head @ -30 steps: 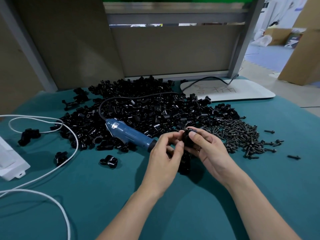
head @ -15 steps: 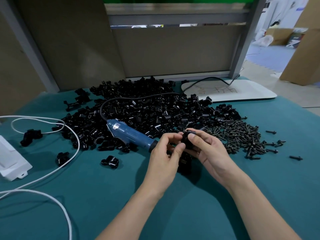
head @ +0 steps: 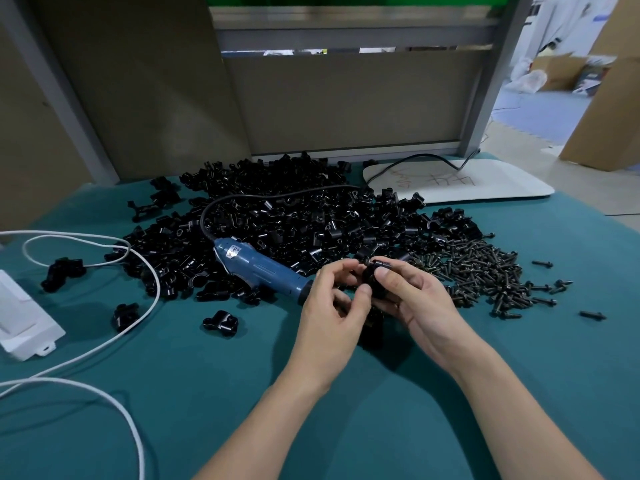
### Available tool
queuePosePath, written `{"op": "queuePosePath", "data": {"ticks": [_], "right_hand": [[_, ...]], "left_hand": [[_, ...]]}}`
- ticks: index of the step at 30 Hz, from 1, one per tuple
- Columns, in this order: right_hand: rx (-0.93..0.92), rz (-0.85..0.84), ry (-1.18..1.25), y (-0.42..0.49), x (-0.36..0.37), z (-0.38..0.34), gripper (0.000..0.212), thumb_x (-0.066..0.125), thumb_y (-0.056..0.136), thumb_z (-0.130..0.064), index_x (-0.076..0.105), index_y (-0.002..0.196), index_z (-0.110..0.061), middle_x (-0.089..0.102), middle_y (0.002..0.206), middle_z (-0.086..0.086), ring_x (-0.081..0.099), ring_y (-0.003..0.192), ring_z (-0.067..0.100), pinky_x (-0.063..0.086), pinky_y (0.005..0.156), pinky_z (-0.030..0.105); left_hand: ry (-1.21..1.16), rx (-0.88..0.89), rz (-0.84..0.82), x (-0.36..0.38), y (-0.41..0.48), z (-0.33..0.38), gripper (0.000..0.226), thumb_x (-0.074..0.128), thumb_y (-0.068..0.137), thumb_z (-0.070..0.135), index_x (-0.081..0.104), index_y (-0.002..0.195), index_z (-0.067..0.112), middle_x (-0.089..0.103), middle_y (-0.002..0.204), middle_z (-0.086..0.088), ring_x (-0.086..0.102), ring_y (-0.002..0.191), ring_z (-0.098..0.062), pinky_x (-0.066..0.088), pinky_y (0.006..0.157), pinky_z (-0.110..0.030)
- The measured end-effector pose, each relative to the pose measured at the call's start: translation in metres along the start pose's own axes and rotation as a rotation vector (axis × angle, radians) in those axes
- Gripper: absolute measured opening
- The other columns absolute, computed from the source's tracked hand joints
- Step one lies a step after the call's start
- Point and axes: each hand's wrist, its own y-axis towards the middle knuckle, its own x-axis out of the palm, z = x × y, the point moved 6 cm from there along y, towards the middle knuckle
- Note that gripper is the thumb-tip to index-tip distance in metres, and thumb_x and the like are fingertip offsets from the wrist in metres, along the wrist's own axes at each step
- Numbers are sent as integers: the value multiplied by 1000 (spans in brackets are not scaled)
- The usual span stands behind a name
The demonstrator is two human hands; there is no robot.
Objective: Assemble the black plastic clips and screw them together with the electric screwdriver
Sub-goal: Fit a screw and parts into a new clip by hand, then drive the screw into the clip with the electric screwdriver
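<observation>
Your left hand (head: 330, 308) and right hand (head: 417, 301) both pinch 1 black clip (head: 369, 280) just above the green mat (head: 214, 382), in front of the pile of clips (head: 294, 220). The screwdriver (head: 263, 268) lies beside your left hand, with the screws (head: 485, 271) to the right.

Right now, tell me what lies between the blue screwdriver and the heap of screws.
In the head view, the left hand and right hand, holding a black clip, sit between screwdriver and screws.
</observation>
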Motion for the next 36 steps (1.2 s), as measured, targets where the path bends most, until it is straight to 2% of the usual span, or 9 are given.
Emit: {"op": "queuePosePath", "data": {"ticks": [3, 6, 11, 16, 21, 24, 27, 33, 36], "right_hand": [[-5, -2, 24, 0, -1, 0, 37, 75, 87, -20, 69, 121, -7, 74, 120, 19, 72, 111, 29, 59, 85, 31], [0, 1, 17, 1, -1, 0, 40, 71, 87, -18, 67, 124, -4, 74, 119, 18, 73, 109, 26, 59, 84, 29], [6, -13, 10, 1, 0, 1, 38, 71, 88, -18, 67, 123, -5, 74, 120, 18, 72, 112, 29, 60, 86, 32], [18, 8, 23, 1, 0, 1, 45, 70, 86, -19, 64, 127, -1, 74, 120, 18, 72, 110, 26, 60, 85, 32], [12, 64, 181, -1, -3, -6, 37, 66, 89, -17, 65, 121, 2, 74, 119, 20, 74, 103, 25, 62, 83, 34], [34, 114, 288, -5, -9, -8, 36, 67, 92, -20, 63, 117, 4, 72, 122, 22, 73, 108, 30, 62, 82, 32], [63, 150, 361, -7, -10, -8, 31, 66, 93, -21, 62, 115, 1, 73, 121, 22, 71, 112, 36, 62, 80, 30], [84, 204, 450, -5, -15, -6, 33, 68, 92, -20, 63, 116, 2, 73, 119, 22, 75, 104, 33, 63, 73, 27], [83, 203, 451, -3, -16, -5, 45, 71, 89, -19, 62, 124, 8, 72, 122, 22, 75, 104, 31, 63, 74, 27]], "left_hand": [[-20, -29, -47, 1, 1, -3, 28, 62, 100, 20, 59, 115, 43, 62, 94, 17, 55, 68, -7, 50, 65, -25], [14, 19, -48, 2, 0, 0, 38, 59, 99, 10, 56, 122, 40, 60, 107, 16, 55, 70, -6, 49, 70, -22], [49, -3, -20, 0, 1, -3, 23, 59, 101, 28, 56, 117, 45, 62, 98, 16, 54, 67, -7, 46, 65, -23], [17, 22, -64, 3, 0, -1, 44, 56, 100, 9, 54, 123, 46, 61, 108, 19, 51, 66, -9, 46, 65, -22], [180, 77, 240, -23, -4, 10, 37, 54, 99, 16, 51, 113, 51, 54, 114, 16, 59, 83, -4, 48, 71, -18], [271, -50, 446, -61, -4, 2, 25, 53, 100, 20, 44, 117, 34, 49, 113, 8, 58, 87, 1, 46, 67, -13], [490, -302, 454, -94, 4, -4, 25, 52, 99, 36, 37, 114, 23, 60, 105, -1, 63, 89, -18, 46, 66, -29], [1027, -545, 296, -95, 48, 9, 75, 43, 98, 64, 51, 127, -5, 65, 113, -20, 63, 102, -38, 43, 73, -38], [1132, -601, 246, -78, 61, 13, 86, 46, 100, 58, 29, 145, -13, 57, 130, -21, 62, 113, -37, 44, 76, -40]]}}
